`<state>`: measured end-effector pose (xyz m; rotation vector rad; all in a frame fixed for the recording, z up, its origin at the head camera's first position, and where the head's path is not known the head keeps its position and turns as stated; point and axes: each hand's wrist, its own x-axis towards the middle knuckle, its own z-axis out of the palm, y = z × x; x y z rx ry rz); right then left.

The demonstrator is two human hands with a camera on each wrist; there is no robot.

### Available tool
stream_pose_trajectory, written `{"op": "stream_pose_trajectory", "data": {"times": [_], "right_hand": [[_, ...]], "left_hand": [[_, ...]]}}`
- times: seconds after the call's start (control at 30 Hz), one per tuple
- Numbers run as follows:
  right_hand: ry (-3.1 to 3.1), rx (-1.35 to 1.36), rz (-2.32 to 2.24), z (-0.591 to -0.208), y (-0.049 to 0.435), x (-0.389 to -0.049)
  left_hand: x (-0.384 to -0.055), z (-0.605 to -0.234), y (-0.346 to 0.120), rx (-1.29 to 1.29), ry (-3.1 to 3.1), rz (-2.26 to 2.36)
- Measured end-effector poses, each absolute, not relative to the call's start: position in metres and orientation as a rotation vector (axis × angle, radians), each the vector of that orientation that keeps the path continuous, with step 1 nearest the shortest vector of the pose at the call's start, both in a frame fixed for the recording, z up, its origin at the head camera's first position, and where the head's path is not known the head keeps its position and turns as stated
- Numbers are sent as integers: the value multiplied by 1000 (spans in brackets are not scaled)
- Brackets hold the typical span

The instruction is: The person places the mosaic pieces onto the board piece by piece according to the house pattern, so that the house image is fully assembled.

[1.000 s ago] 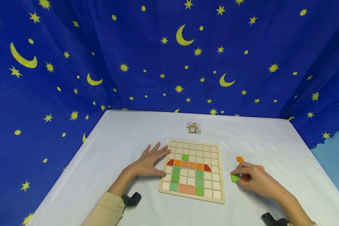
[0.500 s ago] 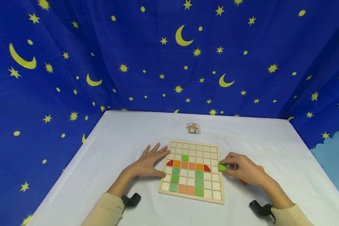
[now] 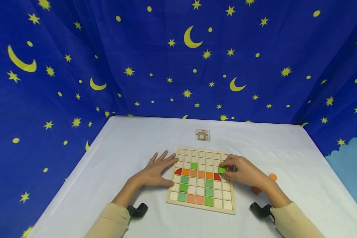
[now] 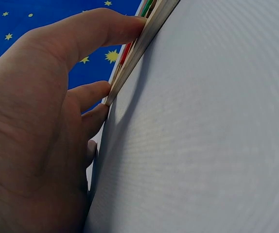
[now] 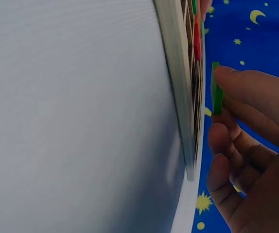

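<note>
A wooden grid board (image 3: 203, 209) lies on the table, several of its cells filled with green, orange, pink and red tiles. My left hand (image 3: 154, 170) rests at its left side with fingers spread; in the left wrist view the thumb and fingertips touch the board's edge. My right hand (image 3: 245, 170) pinches a light green square tile (image 3: 221, 170) between thumb and finger above the board's right part, close to the red quarter-round tile (image 3: 217, 177). In the right wrist view the green tile (image 5: 217, 90) is held clear of the board's surface.
A small pattern card (image 3: 203, 135) lies behind the board. To the right, an orange round piece (image 3: 273, 177) and a darker orange piece (image 3: 256, 190), partly hidden by the right arm, lie on the white cloth (image 3: 137, 132). A blue star-print curtain (image 3: 154, 59) surrounds the table.
My right hand has carried the green tile leftward from the table right of the board to over its right columns. The left hand stays in place.
</note>
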<state>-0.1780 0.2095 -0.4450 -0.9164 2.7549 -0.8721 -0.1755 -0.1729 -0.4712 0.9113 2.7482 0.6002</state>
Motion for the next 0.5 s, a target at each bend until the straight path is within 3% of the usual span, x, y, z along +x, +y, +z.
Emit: {"op": "stream_pose_trajectory", "data": {"times": [0.5], "right_hand": [[2697,-1062,-876,-439,179,-195]], "left_hand": [[-176,-470,-173,901,2746,599]]}}
